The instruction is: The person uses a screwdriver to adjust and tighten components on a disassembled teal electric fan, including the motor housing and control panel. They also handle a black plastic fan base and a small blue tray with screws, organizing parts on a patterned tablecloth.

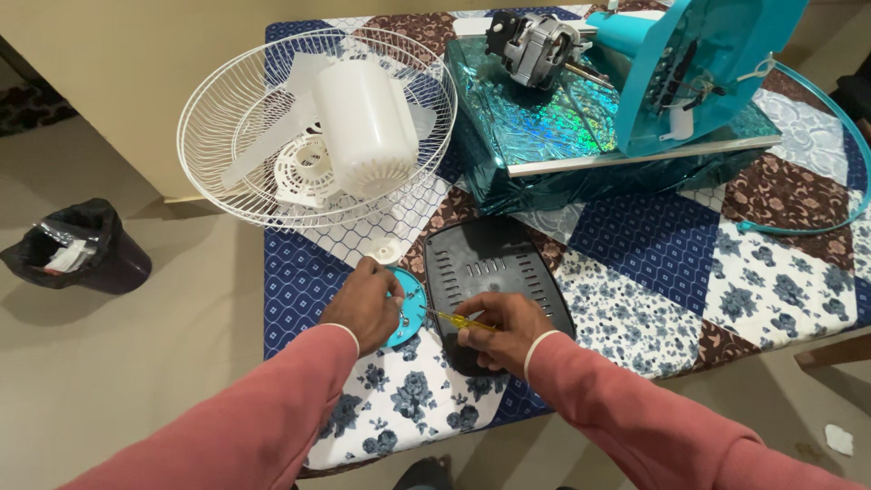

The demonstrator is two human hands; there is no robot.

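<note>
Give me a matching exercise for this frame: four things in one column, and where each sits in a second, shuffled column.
Things:
1. yellow screwdriver
2. teal round disc
3. white wire fan guard
4. fan motor

Places:
A. on top of the shiny teal wrapped box
B. under the left hand
C. held in the right hand, over the black vented cover
D. at the table's far left corner, with white fan parts lying in it

Pairs: 1-C, 2-B, 3-D, 4-A
</note>
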